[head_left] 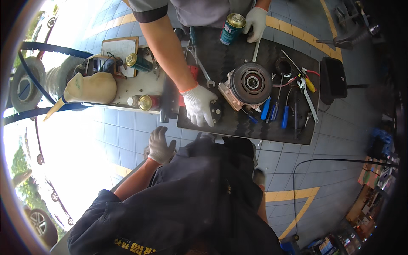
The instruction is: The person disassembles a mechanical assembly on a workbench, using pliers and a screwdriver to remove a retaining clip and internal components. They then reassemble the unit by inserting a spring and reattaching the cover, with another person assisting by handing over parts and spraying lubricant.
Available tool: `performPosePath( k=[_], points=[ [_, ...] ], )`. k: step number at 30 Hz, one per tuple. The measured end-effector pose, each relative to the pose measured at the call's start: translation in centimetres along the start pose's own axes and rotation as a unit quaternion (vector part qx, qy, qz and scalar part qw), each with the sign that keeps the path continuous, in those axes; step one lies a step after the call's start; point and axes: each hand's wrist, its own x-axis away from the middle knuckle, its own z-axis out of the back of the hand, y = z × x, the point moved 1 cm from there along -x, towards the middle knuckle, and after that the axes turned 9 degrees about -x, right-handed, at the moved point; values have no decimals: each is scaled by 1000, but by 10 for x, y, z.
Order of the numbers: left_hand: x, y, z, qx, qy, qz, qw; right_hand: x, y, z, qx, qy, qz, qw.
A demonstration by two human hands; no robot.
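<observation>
My left hand (160, 146), in a white glove, is held off the near edge of the workbench with its fingers apart and nothing in them. My right hand (258, 176) hangs low at my right side, gloved and in shadow; its fingers are hard to make out. On the black mat (272, 127) sits a metal unit with a round black pulley (251, 81). Across the bench, a co-worker's gloved hand (199, 106) reaches over a small dark part with silvery bolts (217, 111). The co-worker's other gloved hand (256, 23) is at the end of a wrench (256, 50).
A green spray can (232, 29) stands at the mat's far edge. Several screwdrivers (284, 117), a long wrench (308, 100) and an open-end wrench (208, 78) lie about. Left are more cans (146, 102), a beige bottle (95, 88) and a clipboard (121, 49). A black cable (294, 182) crosses the floor.
</observation>
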Motion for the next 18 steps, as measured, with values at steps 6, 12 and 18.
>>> performPosePath(
  k=[6,12,18],
  points=[
    [-8,-6,2,-34,-27,-42,998,-17,85,-10,25,-71,-72,995],
    [-20,-10,8,-64,-18,-57,996,-21,74,-7,1,-76,-48,996],
    [-15,7,9,-63,-21,-29,997,-34,55,-9,0,-87,-31,996]
  ],
)
